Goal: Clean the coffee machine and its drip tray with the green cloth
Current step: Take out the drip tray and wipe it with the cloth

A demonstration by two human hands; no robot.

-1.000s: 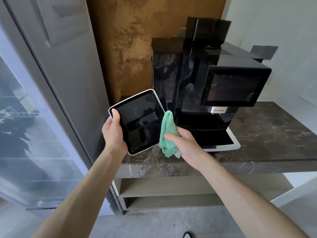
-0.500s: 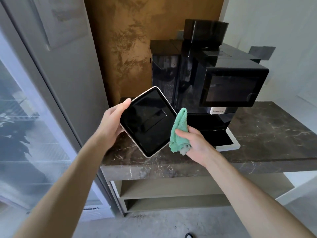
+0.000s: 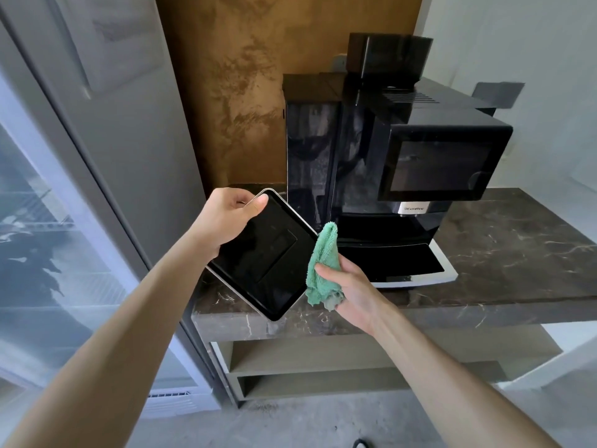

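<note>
Since the earlier frame we have turned the flat black drip tray with its thin silver rim (image 3: 268,257) further round, so it now sits like a diamond, one corner up by our thumb and the opposite corner low over the front edge of the table, and our grip has shifted from its side to that top corner. Our left hand (image 3: 226,218) is closed on the corner, thumb on the glossy face and the other fingers curled behind. We hold the tray in the air, tilted with its face towards us; its long axis runs from upper left to lower right, and a shallow rectangular recess shows in the smooth middle. Our right hand (image 3: 350,286) is wrapped around the bunched green terry cloth (image 3: 323,263), thumb pressed across it; the fluffy folded end sticks up and touches the right edge of the tray. Just behind the cloth stands the boxy, glossy black coffee machine (image 3: 387,163), its dark screen facing right of us and a small silver label beneath it. It rests on the dark brown marble-patterned table (image 3: 504,250), veined with pale streaks. A mottled brown wall panel (image 3: 232,92) rises behind, and a glass-fronted grey cabinet (image 3: 64,221) fills the left.
</note>
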